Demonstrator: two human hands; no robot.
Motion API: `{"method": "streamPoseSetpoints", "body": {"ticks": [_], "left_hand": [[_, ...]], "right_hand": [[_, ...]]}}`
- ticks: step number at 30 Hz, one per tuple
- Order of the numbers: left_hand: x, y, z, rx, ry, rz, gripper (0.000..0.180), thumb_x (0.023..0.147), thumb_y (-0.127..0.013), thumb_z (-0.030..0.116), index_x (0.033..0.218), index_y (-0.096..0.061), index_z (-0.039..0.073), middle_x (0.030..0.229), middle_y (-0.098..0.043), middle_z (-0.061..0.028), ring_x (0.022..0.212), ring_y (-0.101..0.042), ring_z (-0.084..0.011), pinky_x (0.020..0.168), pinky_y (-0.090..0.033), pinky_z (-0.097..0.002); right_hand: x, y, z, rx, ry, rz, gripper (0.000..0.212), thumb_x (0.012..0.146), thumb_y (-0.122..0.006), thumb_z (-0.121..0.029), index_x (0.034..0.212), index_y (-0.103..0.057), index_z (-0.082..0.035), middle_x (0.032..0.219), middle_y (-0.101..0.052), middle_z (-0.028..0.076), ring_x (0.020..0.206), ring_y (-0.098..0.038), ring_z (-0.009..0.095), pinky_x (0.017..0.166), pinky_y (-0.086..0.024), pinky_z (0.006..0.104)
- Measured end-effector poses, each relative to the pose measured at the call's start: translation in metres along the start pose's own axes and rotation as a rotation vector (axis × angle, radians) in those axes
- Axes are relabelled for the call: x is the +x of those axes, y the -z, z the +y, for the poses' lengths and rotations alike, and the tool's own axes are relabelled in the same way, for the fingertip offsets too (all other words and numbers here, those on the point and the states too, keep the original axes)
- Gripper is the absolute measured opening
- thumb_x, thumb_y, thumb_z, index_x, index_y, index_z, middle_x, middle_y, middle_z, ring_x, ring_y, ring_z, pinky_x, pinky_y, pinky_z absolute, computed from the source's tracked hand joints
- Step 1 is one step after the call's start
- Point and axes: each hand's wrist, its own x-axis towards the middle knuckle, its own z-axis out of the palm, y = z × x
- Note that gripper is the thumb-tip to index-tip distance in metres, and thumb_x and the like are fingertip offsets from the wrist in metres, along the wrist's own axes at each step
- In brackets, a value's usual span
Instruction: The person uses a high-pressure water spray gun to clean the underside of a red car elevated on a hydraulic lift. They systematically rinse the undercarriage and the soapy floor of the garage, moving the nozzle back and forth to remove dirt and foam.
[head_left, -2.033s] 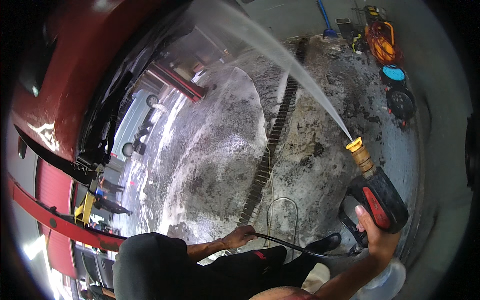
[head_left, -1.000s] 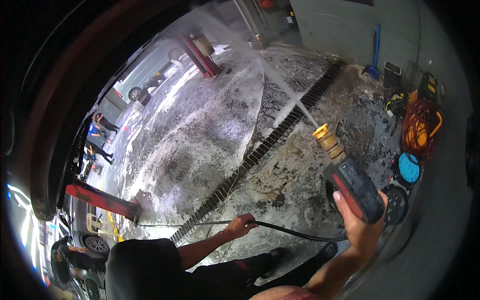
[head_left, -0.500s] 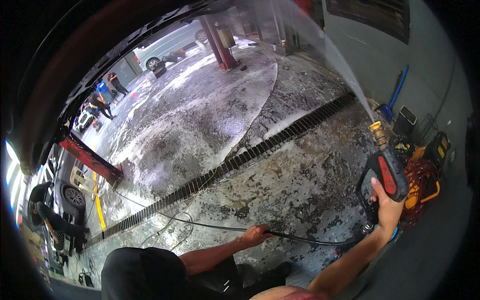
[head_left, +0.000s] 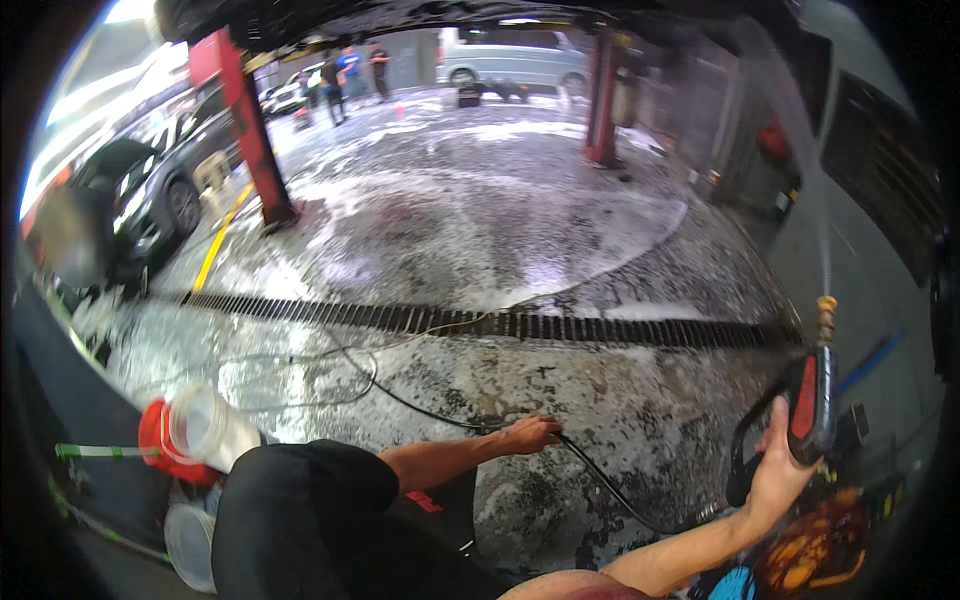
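Observation:
My right hand (head_left: 778, 462) is closed round the grip of a black and red pressure washer gun (head_left: 812, 405), held upright at the right. Water (head_left: 824, 240) sprays up and away from its brass and yellow nozzle (head_left: 826, 308). A black hose (head_left: 600, 470) joins the gun near the bottom of its grip. Further along, my left hand (head_left: 530, 435) is wrapped round that same hose, low in the middle. From there the hose runs left and loops on the wet floor (head_left: 430, 390).
A long drain grate (head_left: 480, 323) crosses the wet, foamy floor. Red lift posts (head_left: 250, 140) stand beyond it under a raised vehicle (head_left: 420, 22). White buckets (head_left: 212, 428) and a red bucket (head_left: 160, 440) sit at my left. An orange reel (head_left: 815, 550) lies by my right forearm.
The view has swung left, bringing the buckets into sight. The gun now points more steeply upward, its spray falling nearer the right wall. Both hands keep their holds.

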Motion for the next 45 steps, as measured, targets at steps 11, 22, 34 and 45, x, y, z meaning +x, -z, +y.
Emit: {"method": "streamPoseSetpoints", "body": {"ticks": [11, 22, 34, 45], "left_hand": [[-0.009, 0.091, 0.139, -0.476, -0.362, 0.215, 0.082, 0.09, -0.068, 0.036, 0.15, -0.026, 0.001, 0.149, -0.038, -0.023, 0.137, -0.038, -0.0399, 0.113, -0.033, -0.0476], [-0.069, 0.099, 0.136, -0.726, -0.302, 0.462, 0.057, 0.088, -0.071, 0.018, 0.135, -0.042, 0.001, 0.123, -0.056, -0.0111, 0.112, -0.053, -0.0195, 0.094, -0.047, -0.036], [-0.094, 0.136, 0.098, -0.868, -0.134, 1.211, 0.043, 0.09, -0.067, 0.014, 0.126, -0.047, 0.002, 0.109, -0.061, -0.0077, 0.096, -0.058, -0.0154, 0.081, -0.051, -0.0313], [-0.141, 0.222, 0.034, -1.035, -0.014, 1.198, 0.019, 0.091, -0.062, 0.009, 0.103, -0.047, 0.005, 0.07, -0.057, -0.0041, 0.055, -0.059, -0.0125, 0.035, -0.041, -0.0245]], "right_hand": [[-0.106, -0.076, 0.056, -0.049, -0.049, -0.142, 0.064, 0.079, -0.083, -0.04, 0.115, -0.057, 0.006, 0.106, -0.065, 0.015, 0.095, -0.061, 0.026, 0.093, -0.045, 0.0395], [-0.192, -0.183, 0.009, 0.177, 0.241, -0.427, 0.087, 0.079, -0.082, -0.012, 0.149, -0.03, -0.008, 0.104, -0.068, 0.013, 0.091, -0.068, 0.024, 0.078, -0.053, 0.0369], [-0.229, -0.241, -0.025, 0.005, 0.516, -0.738, 0.117, 0.068, -0.088, -0.039, 0.148, -0.018, 0.01, 0.124, -0.05, 0.029, 0.116, -0.051, 0.043, 0.099, -0.042, 0.0494], [-0.198, -0.187, 0.094, 0.003, 0.211, -0.669, 0.095, 0.082, -0.081, -0.029, 0.155, -0.024, -0.012, 0.126, -0.055, 0.012, 0.104, -0.056, 0.026, 0.089, -0.047, 0.0429]]}}
